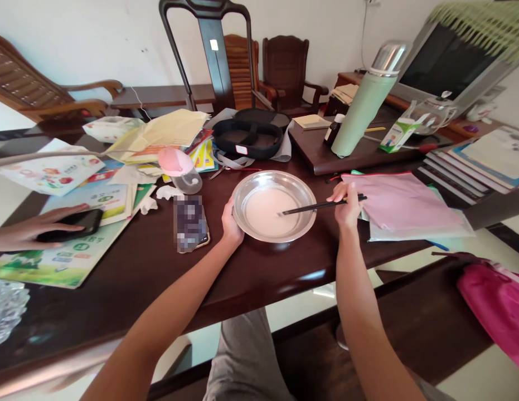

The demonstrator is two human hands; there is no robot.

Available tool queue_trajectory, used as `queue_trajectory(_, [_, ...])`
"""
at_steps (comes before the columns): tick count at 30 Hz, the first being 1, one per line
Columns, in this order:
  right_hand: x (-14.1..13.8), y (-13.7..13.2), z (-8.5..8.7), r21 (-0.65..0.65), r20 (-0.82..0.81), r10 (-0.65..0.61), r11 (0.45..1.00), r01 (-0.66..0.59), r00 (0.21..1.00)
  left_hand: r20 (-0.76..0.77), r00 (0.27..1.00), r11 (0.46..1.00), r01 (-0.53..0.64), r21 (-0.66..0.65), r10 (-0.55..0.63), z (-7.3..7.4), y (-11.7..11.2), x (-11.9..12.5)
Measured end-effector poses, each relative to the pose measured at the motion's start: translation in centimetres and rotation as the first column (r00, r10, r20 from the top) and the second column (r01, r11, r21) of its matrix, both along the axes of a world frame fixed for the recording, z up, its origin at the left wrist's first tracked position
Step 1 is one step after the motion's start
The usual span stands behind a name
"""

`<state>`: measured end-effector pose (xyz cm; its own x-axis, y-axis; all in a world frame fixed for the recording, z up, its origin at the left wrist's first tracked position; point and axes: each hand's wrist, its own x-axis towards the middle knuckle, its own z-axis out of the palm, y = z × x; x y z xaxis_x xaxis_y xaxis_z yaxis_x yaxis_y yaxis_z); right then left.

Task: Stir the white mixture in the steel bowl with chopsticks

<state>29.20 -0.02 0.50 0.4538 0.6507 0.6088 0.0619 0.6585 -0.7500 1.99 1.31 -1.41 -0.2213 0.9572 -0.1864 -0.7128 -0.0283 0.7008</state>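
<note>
A shallow steel bowl (301, 191) holding a pale milky liquid sits near the front edge of the dark wooden table (150, 273). My left hand (231, 224) grips the bowl's left rim. My right hand (347, 204) is closed on a pair of dark chopsticks (315, 207), and their tips dip into the liquid near the bowl's middle. A phone (191, 223) lies just left of my left hand.
Another person's hand (29, 229) rests on a black phone at the left, over picture books. A pink-capped bottle (180, 170), a black tray (247, 137), a green thermos (365, 103), a pink folder (399, 206) and stacked books (472, 164) crowd the table.
</note>
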Motion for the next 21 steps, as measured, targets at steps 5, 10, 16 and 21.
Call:
queue_trajectory(5, [-1.3, -1.1, 0.4, -0.179, 0.205, 0.196, 0.971, -0.16, 0.959, -0.022, 1.0, 1.0, 0.001, 0.009, 0.0, -0.3, -0.1, -0.1])
queue_trajectory(10, [-1.8, -1.6, 0.7, -0.172, 0.296, 0.044, 0.985, 0.008, 0.954, -0.036, 0.999, 0.999, -0.008, 0.035, 0.009, -0.5, -0.4, 0.1])
queue_trajectory(16, [-1.8, -2.9, 0.5, -0.096, -0.024, -0.165, 0.982, 0.162, 0.986, -0.043, 0.999, 0.999, -0.007, 0.044, 0.009, -0.6, -0.5, 0.1])
queue_trajectory(21, [-3.8, -3.9, 0.7, -0.225, 0.147, 0.016, 0.974, 0.018, 0.989, -0.091, 0.996, 0.998, 0.006, 0.057, 0.0, -0.9, -0.4, 0.0])
